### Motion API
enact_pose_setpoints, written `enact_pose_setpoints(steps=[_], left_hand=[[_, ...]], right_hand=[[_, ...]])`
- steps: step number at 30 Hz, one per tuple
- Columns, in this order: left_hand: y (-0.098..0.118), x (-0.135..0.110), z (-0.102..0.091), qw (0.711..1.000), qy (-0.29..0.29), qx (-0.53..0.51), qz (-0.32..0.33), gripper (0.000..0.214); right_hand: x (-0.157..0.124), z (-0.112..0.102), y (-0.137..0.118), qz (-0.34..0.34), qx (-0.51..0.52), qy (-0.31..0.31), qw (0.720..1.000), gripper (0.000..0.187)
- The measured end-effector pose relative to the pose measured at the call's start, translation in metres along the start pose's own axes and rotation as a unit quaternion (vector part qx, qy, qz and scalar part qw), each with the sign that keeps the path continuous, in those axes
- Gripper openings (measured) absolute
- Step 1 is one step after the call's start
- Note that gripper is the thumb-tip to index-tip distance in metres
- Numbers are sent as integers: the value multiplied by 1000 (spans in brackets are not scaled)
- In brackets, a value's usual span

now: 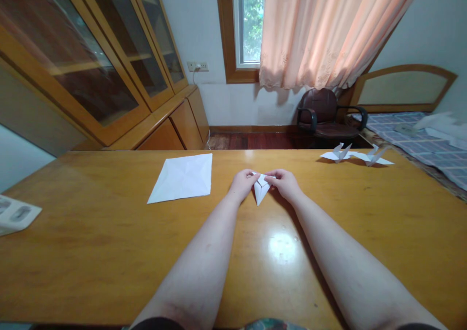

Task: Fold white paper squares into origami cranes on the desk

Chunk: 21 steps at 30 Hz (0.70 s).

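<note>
A small piece of folded white paper (260, 193), kite-shaped with its point toward me, is between my hands over the middle of the table. My left hand (243, 183) pinches its upper left edge. At the upper right corner, the thumb and fingers of my right hand (286, 183) are closed on the same paper. Off to the left lies a stack of square white paper sheets (182, 178) with faint creases. Two folded paper cranes (339, 154) with spread wings stand near the far right edge of the table.
The wooden table (109, 262) spans the view. A white printed object (18, 215) sits at its left edge. Beyond stand a glass-doored cabinet (146, 101), an armchair (323, 113) and a bed (426, 140) with a checked cover.
</note>
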State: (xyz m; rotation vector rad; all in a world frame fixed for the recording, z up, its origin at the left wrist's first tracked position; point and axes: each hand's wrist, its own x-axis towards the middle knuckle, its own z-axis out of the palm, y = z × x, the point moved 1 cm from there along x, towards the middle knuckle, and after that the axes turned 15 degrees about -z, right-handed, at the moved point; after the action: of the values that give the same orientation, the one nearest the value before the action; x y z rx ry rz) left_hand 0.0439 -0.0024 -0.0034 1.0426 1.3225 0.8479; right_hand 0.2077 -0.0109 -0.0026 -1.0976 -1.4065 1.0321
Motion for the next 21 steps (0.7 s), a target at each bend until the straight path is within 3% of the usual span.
enact_pose_setpoints(steps=[5, 12, 21], left_hand=[[-2, 3, 0, 999, -10, -34, -14, 18], [-1, 0, -1, 999, -30, -37, -13, 22], [-2, 4, 1, 995, -39, -93, -24, 27]], right_hand=[[0, 0, 4, -1, 1, 1, 1000, 31], [-1, 0, 4, -2, -47, -57, 997, 30], [1, -1, 3, -3, -116, -9, 993, 31]])
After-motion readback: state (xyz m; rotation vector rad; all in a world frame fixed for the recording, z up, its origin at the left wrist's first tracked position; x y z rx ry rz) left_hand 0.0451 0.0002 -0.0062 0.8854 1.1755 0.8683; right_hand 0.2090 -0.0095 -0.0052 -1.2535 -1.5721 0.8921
